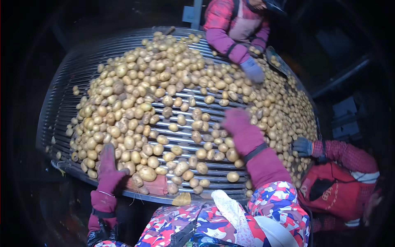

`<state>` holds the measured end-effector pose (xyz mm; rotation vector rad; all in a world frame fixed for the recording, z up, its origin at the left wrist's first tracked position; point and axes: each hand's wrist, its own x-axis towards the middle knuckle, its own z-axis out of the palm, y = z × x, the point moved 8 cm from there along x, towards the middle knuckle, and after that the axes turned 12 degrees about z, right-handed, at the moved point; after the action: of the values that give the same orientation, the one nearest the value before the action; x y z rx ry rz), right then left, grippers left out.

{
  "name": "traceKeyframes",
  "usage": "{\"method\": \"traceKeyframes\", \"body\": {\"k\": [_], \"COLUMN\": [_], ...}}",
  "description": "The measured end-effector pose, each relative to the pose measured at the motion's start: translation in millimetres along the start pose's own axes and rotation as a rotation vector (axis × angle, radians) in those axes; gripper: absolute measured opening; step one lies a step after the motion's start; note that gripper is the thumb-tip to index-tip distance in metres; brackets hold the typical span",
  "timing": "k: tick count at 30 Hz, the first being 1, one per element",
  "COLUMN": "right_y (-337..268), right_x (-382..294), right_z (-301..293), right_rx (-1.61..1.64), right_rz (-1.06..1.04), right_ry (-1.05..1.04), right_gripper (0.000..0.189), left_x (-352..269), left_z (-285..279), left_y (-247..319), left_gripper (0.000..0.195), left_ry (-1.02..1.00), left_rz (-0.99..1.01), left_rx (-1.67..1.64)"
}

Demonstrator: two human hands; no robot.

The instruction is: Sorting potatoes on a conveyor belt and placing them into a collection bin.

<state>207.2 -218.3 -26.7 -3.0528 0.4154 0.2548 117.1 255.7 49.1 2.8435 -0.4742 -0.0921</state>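
Observation:
In a purple-red glove, my left hand (110, 166) rests against the near left edge of a large heap of potatoes (129, 98). Its thumb stands apart from the fingers, and nothing is held in it. My right hand (236, 119), gloved in the same colour and blurred, reaches over the slatted metal grate (216, 173) at the middle. Potatoes lie just beside it, but whether its fingers hold any cannot be made out. Loose potatoes (197, 123) are scattered over the bars between my hands. A dense spread of smaller potatoes (280, 114) covers the right side.
One co-worker's gloved hand (252, 70) is over the potatoes at the far side. A second co-worker's dark gloved hand (303, 147) touches the right edge of the spread. The grate's metal rim (145, 199) runs before me, with a flat reddish piece (154, 185) beside it.

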Motion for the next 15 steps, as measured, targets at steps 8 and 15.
{"method": "traceKeyframes", "body": {"k": [8,15], "right_y": [-239,-132], "right_x": [-136,-118], "right_z": [33,43], "right_rx": [0.315,0.316], "right_rz": [-0.86,-0.565], "right_ry": [-0.036,-0.195], "right_gripper": [0.087,0.073], "left_x": [14,52], "left_z": [22,71], "left_y": [20,119], "left_gripper": [0.113,0.111], "left_ry": [-0.015,-0.172], "left_rz": [0.114,0.398], "left_rx": [0.05,-0.104]}}
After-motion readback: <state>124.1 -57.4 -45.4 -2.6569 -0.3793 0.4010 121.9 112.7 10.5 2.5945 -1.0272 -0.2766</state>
